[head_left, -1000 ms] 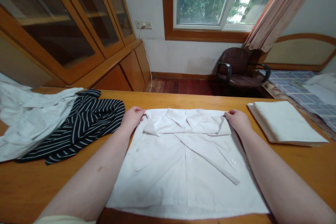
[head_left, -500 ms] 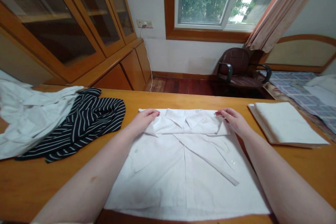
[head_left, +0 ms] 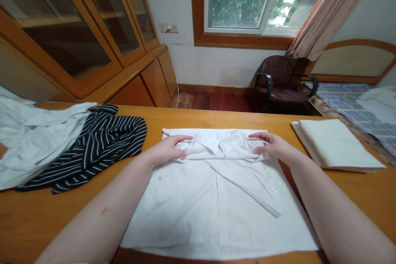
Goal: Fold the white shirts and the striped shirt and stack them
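Observation:
A white shirt (head_left: 192,210) lies spread in front of me, its far end with the collar (head_left: 222,144) folded over toward me. A sleeve end slants across its right half, and small buttons show on both sides. My left hand (head_left: 168,148) grips the left part of the folded band, thumb nearer me and fingers on the far side. Opposite it, my right hand (head_left: 274,146) holds the band's right part the same way. Cloth bunches up between the thumb and fingers of each hand.
At the left of the wooden table (head_left: 139,198) lie a black striped garment (head_left: 102,144) and a crumpled white garment (head_left: 37,136). A folded white stack (head_left: 337,142) rests at the right. Beyond the table stand a glass-doored cabinet (head_left: 123,55) and an armchair (head_left: 278,78).
Both hands have slid from the outer corners of the folded band inward and slightly toward me. The cloth of the band, flat before, is now gathered between the fingers.

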`<control>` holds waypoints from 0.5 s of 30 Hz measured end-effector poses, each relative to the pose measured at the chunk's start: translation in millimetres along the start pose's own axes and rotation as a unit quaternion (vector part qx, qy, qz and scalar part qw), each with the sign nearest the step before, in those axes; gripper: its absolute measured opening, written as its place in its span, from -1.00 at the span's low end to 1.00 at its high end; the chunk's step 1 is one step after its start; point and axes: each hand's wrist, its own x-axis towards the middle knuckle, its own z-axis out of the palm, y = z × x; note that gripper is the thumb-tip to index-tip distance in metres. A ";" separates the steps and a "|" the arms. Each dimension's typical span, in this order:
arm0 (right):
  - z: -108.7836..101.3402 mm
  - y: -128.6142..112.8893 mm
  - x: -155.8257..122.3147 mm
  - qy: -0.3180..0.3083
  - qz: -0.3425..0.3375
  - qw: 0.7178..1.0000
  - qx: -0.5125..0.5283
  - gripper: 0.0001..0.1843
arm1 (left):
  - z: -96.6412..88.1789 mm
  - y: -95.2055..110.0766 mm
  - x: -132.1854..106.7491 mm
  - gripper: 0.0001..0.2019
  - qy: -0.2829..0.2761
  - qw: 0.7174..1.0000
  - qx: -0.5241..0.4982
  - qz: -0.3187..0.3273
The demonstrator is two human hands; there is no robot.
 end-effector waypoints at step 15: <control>16.1 -21.2 -13.1 -0.132 0.038 0.985 -0.102 -0.56 | 13.1 2.1 -2.4 -0.54 0.021 0.999 -0.034 -0.011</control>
